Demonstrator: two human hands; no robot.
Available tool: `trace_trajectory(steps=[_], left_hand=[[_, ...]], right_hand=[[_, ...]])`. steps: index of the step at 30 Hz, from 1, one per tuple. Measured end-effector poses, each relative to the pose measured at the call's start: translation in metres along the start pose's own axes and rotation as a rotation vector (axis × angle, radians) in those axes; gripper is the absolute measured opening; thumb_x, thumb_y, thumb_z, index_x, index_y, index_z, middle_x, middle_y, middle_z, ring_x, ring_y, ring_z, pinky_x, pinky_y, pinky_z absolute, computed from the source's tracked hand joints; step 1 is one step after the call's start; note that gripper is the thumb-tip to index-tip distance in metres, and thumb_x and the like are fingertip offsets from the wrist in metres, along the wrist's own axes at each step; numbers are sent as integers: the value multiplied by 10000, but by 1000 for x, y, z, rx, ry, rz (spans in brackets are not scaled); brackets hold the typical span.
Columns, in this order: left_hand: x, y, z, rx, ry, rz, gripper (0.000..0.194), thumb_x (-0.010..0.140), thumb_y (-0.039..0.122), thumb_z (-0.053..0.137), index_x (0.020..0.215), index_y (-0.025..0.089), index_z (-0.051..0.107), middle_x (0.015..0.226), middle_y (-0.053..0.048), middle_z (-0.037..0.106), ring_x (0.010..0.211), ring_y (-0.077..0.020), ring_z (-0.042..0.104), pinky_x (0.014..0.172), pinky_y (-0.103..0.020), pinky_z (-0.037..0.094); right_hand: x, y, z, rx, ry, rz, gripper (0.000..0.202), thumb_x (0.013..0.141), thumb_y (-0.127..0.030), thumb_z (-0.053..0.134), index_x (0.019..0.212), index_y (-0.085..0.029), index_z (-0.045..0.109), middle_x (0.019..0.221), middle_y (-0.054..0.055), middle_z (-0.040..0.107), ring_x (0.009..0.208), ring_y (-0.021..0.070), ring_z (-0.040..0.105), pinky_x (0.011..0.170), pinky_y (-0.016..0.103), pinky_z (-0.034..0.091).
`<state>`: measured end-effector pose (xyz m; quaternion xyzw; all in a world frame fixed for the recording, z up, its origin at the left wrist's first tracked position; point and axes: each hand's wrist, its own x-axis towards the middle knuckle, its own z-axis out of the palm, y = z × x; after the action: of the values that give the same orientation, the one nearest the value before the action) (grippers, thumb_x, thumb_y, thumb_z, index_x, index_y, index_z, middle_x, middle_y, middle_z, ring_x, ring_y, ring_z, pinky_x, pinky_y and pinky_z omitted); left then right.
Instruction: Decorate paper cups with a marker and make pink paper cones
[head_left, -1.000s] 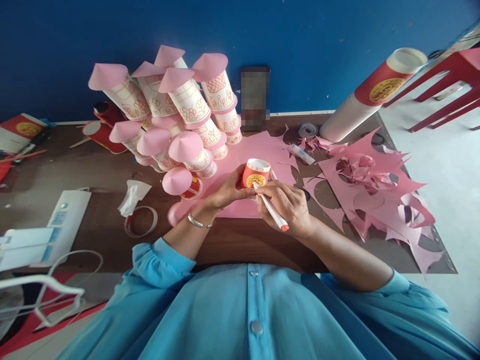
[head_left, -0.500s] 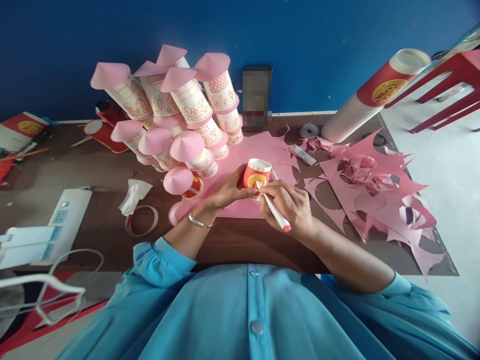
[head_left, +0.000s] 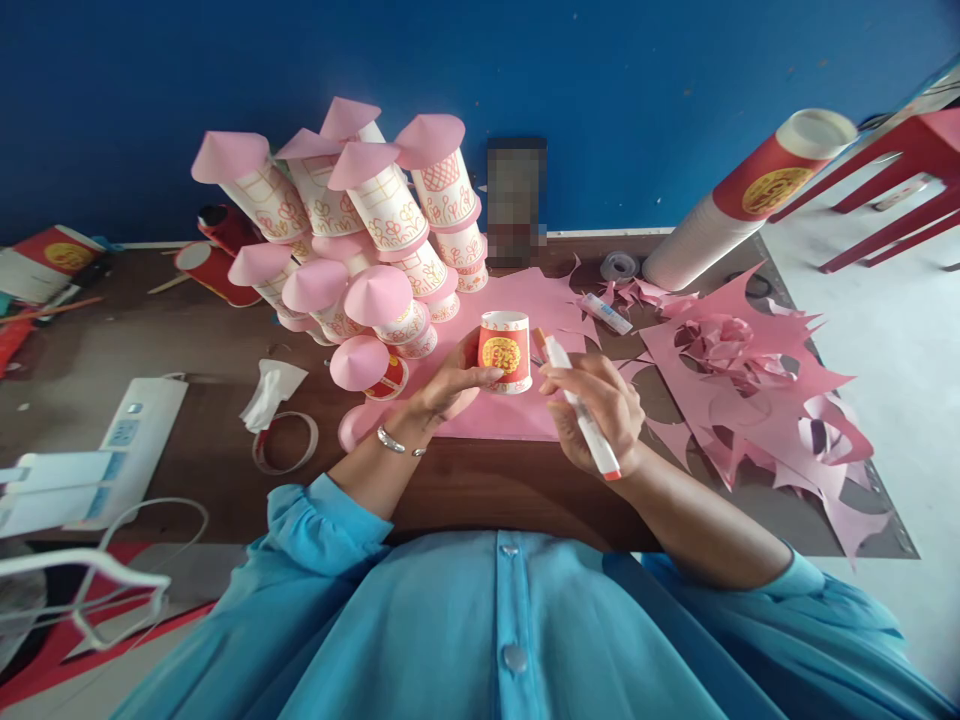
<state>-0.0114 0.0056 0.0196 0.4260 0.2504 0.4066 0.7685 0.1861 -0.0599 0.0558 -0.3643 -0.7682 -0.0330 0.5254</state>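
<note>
My left hand is wrapped round the side of a small paper cup, thumb across its front. The cup is red with a yellow round emblem, and small marks run along its white rim and base. To the right of the cup, my right hand grips a white marker slantwise, its orange end pointing down toward me. Orange also shows near the marker's upper end; whether that is a cap I cannot tell. The marker is apart from the cup. Under both hands lies a pink paper sheet.
Paper-cup towers with pink cone roofs stand left of the cup. A tall stack of cups leans at back right, beside pink paper scraps. A tape roll and a power strip lie on the left.
The marker has come off the cup's emblem and moved right with my right hand, now more upright. My left hand has turned the cup slightly, keeping hold of it.
</note>
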Motion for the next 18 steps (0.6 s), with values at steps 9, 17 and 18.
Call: trace_trajectory(steps=[9,17,18], left_hand=[[-1,3,-5,-234,121,-20,642,722,299,819,1341,233,661,1027,-57,799,1092,-311,764,945,-429,615],[-2,-1,-7,-241,53,-61,665,726,488,861,1299,197,687,1229,-136,771,1263,-392,692,1076,-547,562],[-3,-3,-8,-217,43,-54,688,714,496,881,1304,202,684,1234,-136,770,1275,-400,686,1089,-553,554]], right_hand=[[-5,15,15,123,-114,243,582,991,-323,734,1497,-306,445,1466,150,664,1318,327,687,1060,522,613],[-13,25,23,215,-177,304,679,948,-390,790,1506,-306,411,1519,171,622,1412,330,627,1103,532,590],[-14,26,24,234,-187,315,675,946,-384,790,1503,-301,417,1515,171,625,1414,330,625,1110,534,586]])
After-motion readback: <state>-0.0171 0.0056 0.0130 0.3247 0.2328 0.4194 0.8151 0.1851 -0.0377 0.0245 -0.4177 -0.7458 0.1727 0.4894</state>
